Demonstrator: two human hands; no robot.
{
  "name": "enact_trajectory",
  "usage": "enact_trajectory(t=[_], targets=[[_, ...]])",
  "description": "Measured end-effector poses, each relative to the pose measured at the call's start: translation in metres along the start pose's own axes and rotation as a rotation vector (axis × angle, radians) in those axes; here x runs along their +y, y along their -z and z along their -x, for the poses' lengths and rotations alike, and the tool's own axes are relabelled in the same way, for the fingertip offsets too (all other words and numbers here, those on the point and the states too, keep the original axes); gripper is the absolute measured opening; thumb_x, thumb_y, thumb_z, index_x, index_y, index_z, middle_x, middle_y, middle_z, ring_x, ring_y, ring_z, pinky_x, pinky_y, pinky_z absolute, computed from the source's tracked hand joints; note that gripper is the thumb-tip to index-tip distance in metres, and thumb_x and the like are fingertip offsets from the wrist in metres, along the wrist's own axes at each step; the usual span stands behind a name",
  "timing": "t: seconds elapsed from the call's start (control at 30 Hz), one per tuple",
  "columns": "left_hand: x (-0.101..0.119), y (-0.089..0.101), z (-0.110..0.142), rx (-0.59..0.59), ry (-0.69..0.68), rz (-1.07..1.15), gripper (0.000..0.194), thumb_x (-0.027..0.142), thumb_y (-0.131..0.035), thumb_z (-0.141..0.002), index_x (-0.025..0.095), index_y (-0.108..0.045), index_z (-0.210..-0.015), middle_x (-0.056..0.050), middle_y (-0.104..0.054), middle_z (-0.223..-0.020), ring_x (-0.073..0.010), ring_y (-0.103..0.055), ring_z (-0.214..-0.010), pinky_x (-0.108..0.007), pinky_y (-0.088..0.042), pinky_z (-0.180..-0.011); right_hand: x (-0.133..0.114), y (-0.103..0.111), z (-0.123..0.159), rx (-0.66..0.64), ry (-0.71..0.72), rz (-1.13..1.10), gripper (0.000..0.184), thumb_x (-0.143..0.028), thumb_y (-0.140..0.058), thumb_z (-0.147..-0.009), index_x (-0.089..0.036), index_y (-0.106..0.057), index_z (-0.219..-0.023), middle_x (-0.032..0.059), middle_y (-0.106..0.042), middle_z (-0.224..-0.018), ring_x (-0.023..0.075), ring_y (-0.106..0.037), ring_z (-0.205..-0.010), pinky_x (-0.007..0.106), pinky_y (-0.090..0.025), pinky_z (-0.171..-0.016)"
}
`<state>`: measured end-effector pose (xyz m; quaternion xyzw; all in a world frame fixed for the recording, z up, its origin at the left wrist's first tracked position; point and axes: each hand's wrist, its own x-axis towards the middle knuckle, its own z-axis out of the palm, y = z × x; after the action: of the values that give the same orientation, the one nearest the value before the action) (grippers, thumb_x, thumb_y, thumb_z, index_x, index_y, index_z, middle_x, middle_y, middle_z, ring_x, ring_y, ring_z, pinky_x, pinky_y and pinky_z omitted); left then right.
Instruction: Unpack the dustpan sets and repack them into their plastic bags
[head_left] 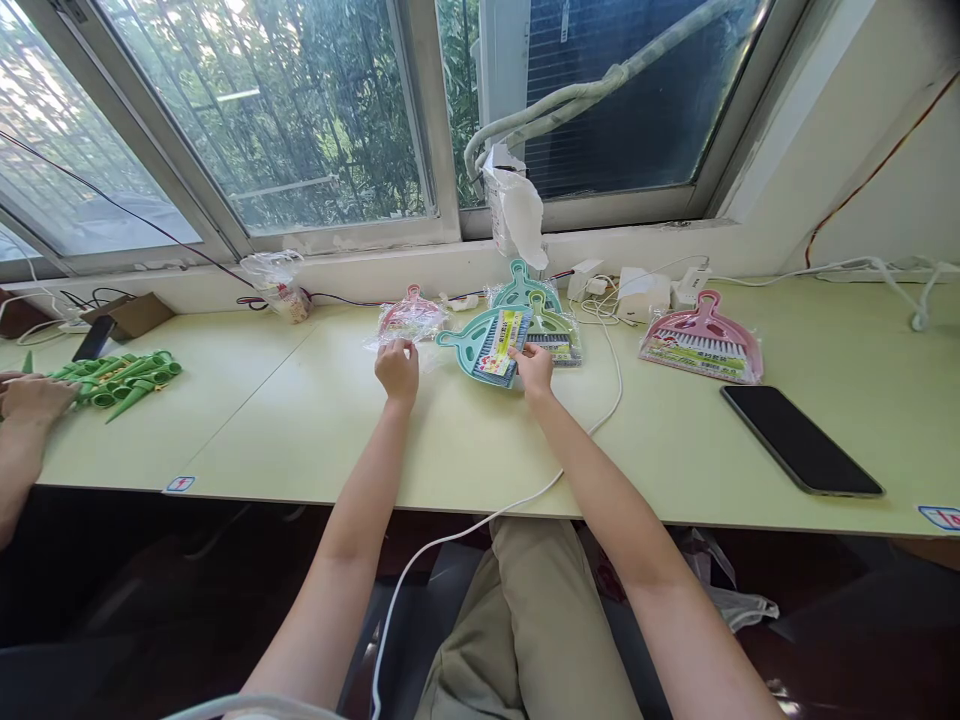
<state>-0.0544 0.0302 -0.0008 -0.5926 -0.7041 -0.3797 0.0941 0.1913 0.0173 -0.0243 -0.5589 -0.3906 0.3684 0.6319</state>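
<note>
A teal dustpan (466, 345) lies tilted on the table, a brush with a printed label (504, 342) set against it. My right hand (535, 368) is closed on the right edge of this set. To its left, my left hand (397, 372) is closed in a pinch, with a clear plastic bag (429, 356) at its fingertips. Just beyond that hand lies a pink dustpan (412, 314) in clear wrapping. Behind the set in my right hand are a green dustpan (541, 318) and another teal dustpan (521, 286), partly covered.
A wrapped pink dustpan and brush (705, 338) lies at right, near a black phone (801, 438). A white cable (616, 385) crosses the table and hangs over its front edge. At far left, another person's hand (34, 398) touches green cone-shaped pieces (124, 380). Chargers (643, 290) stand by the window.
</note>
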Motion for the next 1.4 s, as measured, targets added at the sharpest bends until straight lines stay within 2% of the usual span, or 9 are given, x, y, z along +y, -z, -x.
enact_trajectory(t=[0.17, 0.47, 0.77, 0.87, 1.0, 1.07, 1.13, 1.27, 1.4], targets=[[0.005, 0.003, 0.003, -0.007, -0.022, 0.041, 0.034, 0.027, -0.039, -0.097, 0.022, -0.067, -0.116, -0.011, -0.070, -0.112, -0.0284, -0.058, -0.112, -0.037, -0.043, -0.093, -0.005, 0.000, 0.003, 0.018, -0.033, -0.055, 0.029, -0.033, -0.074, -0.068, -0.018, -0.072, -0.092, 0.0074, -0.077, -0.088, 0.0232, -0.071, -0.082, 0.034, -0.056, -0.072], [0.018, 0.003, 0.012, -0.088, -0.136, 0.107, 0.040, 0.030, -0.036, -0.100, 0.021, -0.065, -0.126, -0.012, -0.068, -0.121, -0.0268, -0.059, -0.115, -0.035, -0.041, -0.097, -0.017, -0.012, 0.018, -0.230, 0.038, -0.114, 0.034, -0.041, -0.079, -0.063, -0.017, -0.070, -0.086, 0.0094, -0.077, -0.088, 0.0234, -0.071, -0.080, 0.034, -0.055, -0.070], [0.038, 0.010, 0.022, -0.139, -0.277, 0.210, 0.042, 0.036, -0.033, -0.101, 0.024, -0.061, -0.130, -0.009, -0.066, -0.127, -0.0236, -0.053, -0.126, -0.035, -0.039, -0.106, -0.009, -0.009, 0.013, -0.051, -0.115, -0.221, 0.029, -0.032, -0.074, -0.068, -0.015, -0.069, -0.092, 0.0103, -0.076, -0.100, 0.0221, -0.071, -0.083, 0.031, -0.057, -0.065], [0.040, 0.016, 0.020, 0.034, -0.165, 0.191, 0.045, 0.039, -0.037, -0.100, 0.023, -0.050, -0.140, -0.010, -0.052, -0.145, -0.0249, -0.037, -0.142, -0.043, -0.026, -0.118, -0.012, -0.007, 0.010, -0.053, -0.134, -0.293, 0.028, -0.030, -0.076, -0.068, -0.016, -0.067, -0.090, 0.0107, -0.076, -0.102, 0.0218, -0.071, -0.083, 0.031, -0.057, -0.064], [0.018, 0.020, 0.000, 0.224, 0.274, 0.283, 0.051, 0.044, -0.031, -0.101, 0.025, -0.034, -0.148, -0.014, -0.038, -0.154, -0.0296, -0.026, -0.148, -0.058, -0.023, -0.116, -0.015, -0.008, 0.011, -0.121, -0.092, -0.300, 0.031, -0.038, -0.078, -0.067, -0.017, -0.067, -0.088, 0.0098, -0.076, -0.100, 0.0223, -0.071, -0.084, 0.032, -0.057, -0.066], [0.001, 0.017, -0.013, 0.161, 0.422, 0.462, 0.048, 0.046, -0.030, -0.101, 0.027, -0.037, -0.144, -0.015, -0.047, -0.147, -0.0298, -0.039, -0.142, -0.058, -0.032, -0.111, -0.016, -0.008, 0.012, -0.149, -0.071, -0.288, 0.034, -0.041, -0.078, -0.066, -0.017, -0.068, -0.087, 0.0097, -0.076, -0.099, 0.0219, -0.071, -0.082, 0.031, -0.055, -0.064], [-0.014, 0.009, -0.024, 0.017, 0.478, 0.691, 0.045, 0.047, -0.038, -0.098, 0.021, -0.050, -0.133, -0.015, -0.061, -0.131, -0.0257, -0.058, -0.125, -0.046, -0.045, -0.104, -0.016, -0.008, 0.012, -0.169, -0.055, -0.275, 0.036, -0.043, -0.078, -0.064, -0.017, -0.068, -0.087, 0.0098, -0.076, -0.097, 0.0216, -0.070, -0.080, 0.029, -0.054, -0.061], [-0.021, -0.009, -0.028, -0.169, 0.380, 0.970, 0.041, 0.041, -0.058, -0.089, 0.011, -0.061, -0.117, -0.014, -0.071, -0.108, -0.0212, -0.069, -0.103, -0.034, -0.053, -0.092, -0.014, -0.008, 0.012, -0.199, -0.039, -0.241, 0.039, -0.045, -0.079, -0.061, -0.016, -0.068, -0.087, 0.0104, -0.077, -0.095, 0.0225, -0.070, -0.079, 0.030, -0.053, -0.060], [-0.013, -0.011, -0.019, -0.357, 0.251, 0.985, 0.060, 0.042, -0.075, -0.076, 0.012, -0.060, -0.125, -0.012, -0.074, -0.103, -0.0230, -0.072, -0.093, -0.040, -0.053, -0.094, -0.011, -0.009, 0.010, -0.151, -0.016, -0.218, 0.039, -0.045, -0.079, -0.061, -0.017, -0.069, -0.087, 0.0099, -0.077, -0.096, 0.0241, -0.071, -0.084, 0.033, -0.056, -0.068]])
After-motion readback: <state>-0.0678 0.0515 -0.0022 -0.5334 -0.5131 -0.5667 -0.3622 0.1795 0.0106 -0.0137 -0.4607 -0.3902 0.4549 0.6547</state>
